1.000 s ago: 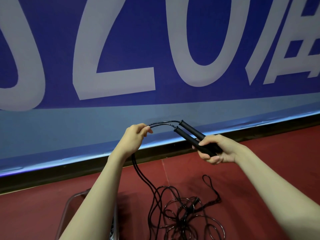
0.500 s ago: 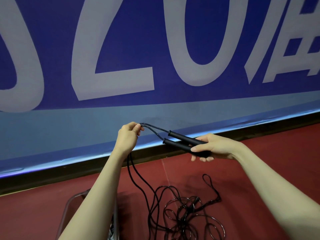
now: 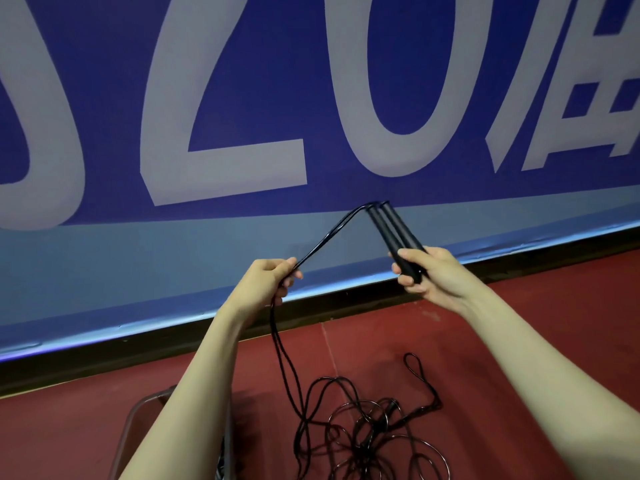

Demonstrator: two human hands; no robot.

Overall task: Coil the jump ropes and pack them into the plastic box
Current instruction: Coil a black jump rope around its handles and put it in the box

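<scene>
Gripping the two black handles (image 3: 394,237) side by side, the right hand (image 3: 429,271) has its fingers and thumb curled round their lower ends, so that the handles slant up and to the left with their tops level with the bottom of the dark blue band of the banner (image 3: 311,98). From those tops both strands of the black jump rope (image 3: 332,233) run down and left, taut, into the left hand (image 3: 270,282), whose fingers are closed round them. Below that hand the two strands hang down together to the red floor (image 3: 519,334), where the remaining length lies in a loose tangle of loops (image 3: 374,424) near the bottom edge of the view, between the two forearms. A clear plastic box (image 3: 138,417) sits on the floor at the lower left, mostly hidden behind the left forearm, only its rim and one corner showing; what it holds cannot be made out
</scene>
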